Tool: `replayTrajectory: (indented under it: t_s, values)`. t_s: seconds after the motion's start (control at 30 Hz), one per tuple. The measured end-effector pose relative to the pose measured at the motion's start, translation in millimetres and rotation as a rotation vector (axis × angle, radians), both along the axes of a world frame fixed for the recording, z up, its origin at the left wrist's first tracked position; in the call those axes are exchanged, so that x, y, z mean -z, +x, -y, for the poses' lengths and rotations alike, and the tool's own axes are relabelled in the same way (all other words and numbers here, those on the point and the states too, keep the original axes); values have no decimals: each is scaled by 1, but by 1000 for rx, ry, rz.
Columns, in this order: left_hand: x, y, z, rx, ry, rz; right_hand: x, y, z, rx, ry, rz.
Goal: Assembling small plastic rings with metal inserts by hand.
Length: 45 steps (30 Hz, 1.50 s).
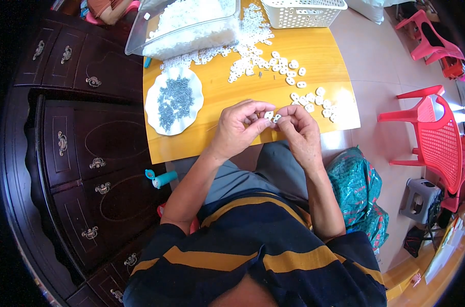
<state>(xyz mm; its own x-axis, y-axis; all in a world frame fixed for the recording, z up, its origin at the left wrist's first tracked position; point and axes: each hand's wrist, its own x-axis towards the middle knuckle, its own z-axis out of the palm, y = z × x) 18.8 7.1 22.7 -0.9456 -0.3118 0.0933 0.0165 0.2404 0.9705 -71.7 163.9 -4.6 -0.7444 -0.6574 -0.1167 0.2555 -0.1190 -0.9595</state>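
Observation:
Just above the table's near edge, my left hand (241,126) and my right hand (301,131) meet fingertip to fingertip. Both are closed in a pinch on small white plastic pieces (273,117) with dark holes. Whether the pieces are joined cannot be made out, as fingers cover part of them. To the left, a white scalloped plate (154,97) carries a heap of dark grey screws (175,102). Beyond my right hand lie several white two-holed pieces (309,98). More loose white pieces (253,59) spread over the wooden tabletop (217,89).
A clear plastic bin (191,38) of white pieces and a cream perforated basket (304,14) stand at the far side. Red plastic chairs (442,138) are at right, near a green bag (353,189). Dark cabinets (104,133) line the left. Another person's arm (114,13) shows far left.

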Motion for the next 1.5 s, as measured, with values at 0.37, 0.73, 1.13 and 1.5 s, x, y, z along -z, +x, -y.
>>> replayTrajectory:
  t_s: [0.37, 0.73, 1.13, 1.5]
  values:
    - [-2, -3, 8, 81, -137, 54, -3, -2, -2, -86, -58, 149]
    - [-18, -10, -11, 39, -320, 14, -7, -4, -1, -119, -61, 304]
    - [-13, -13, -17, -32, -691, -120, 0, -6, -6, -60, -100, 351]
    - [-14, -14, -16, -7, -657, -137, -2, -6, -6, -62, -75, 265]
